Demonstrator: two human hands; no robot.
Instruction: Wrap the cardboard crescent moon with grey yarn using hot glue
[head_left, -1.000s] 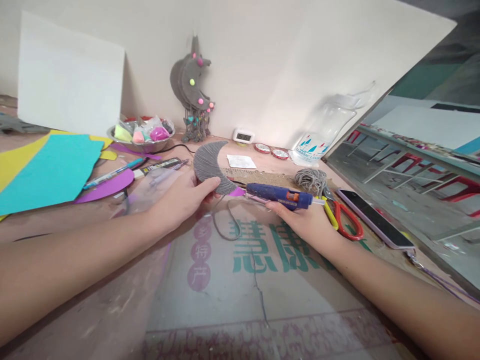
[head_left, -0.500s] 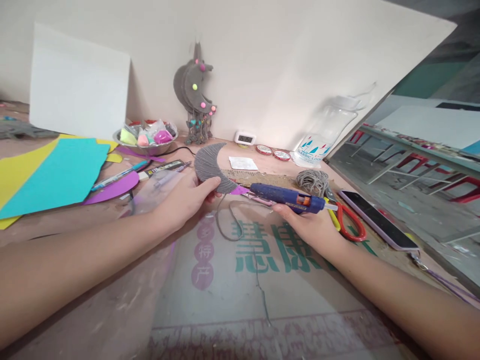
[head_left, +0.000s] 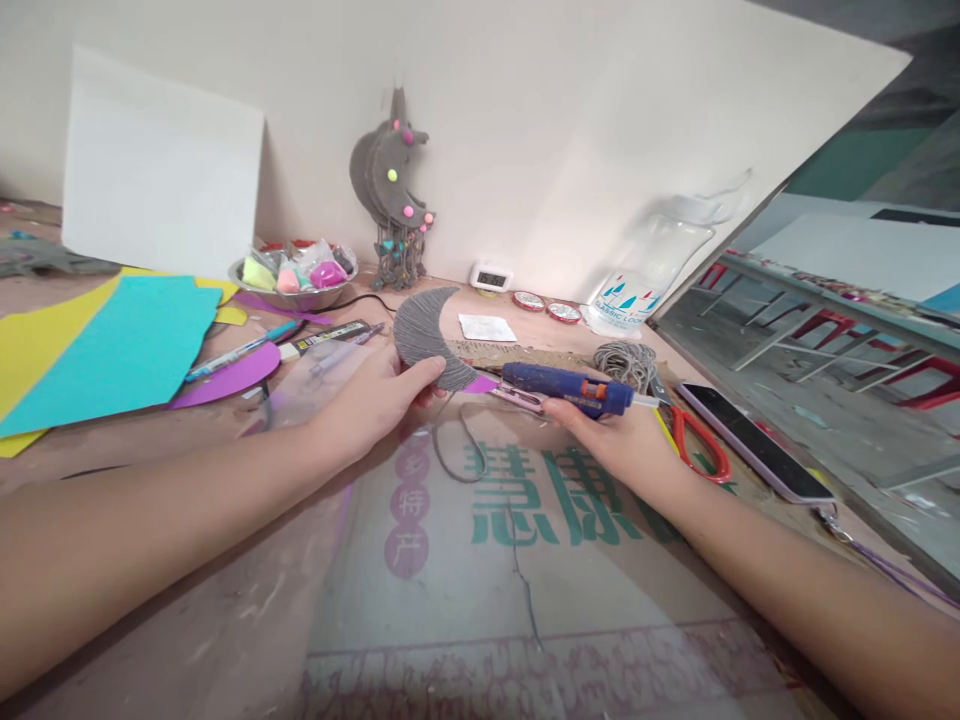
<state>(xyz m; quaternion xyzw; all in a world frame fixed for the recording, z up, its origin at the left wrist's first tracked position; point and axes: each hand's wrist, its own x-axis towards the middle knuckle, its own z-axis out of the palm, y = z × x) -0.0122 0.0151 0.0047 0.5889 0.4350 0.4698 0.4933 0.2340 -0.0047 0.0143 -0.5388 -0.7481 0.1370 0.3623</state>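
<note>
My left hand pinches a crescent moon cutout wrapped in grey yarn, its lower tip showing bare purple. In my right hand is a blue hot glue gun, fingers closed around its handle. The nozzle points left and meets or nearly meets the purple tip; I cannot tell if they touch. A loose strand of grey yarn loops down below the crescent. Behind the glue gun lies the ball of grey yarn.
Red-handled scissors and a phone lie right. Coloured sheets and a bowl of clay packets are left. Behind stand a finished moon hanging, a small clock and a clear jug. A plastic bag covers the front.
The glue gun has shifted slightly left and tilted in my right hand, its back end lower-left than before. The crescent has moved a little to the right with my left hand.
</note>
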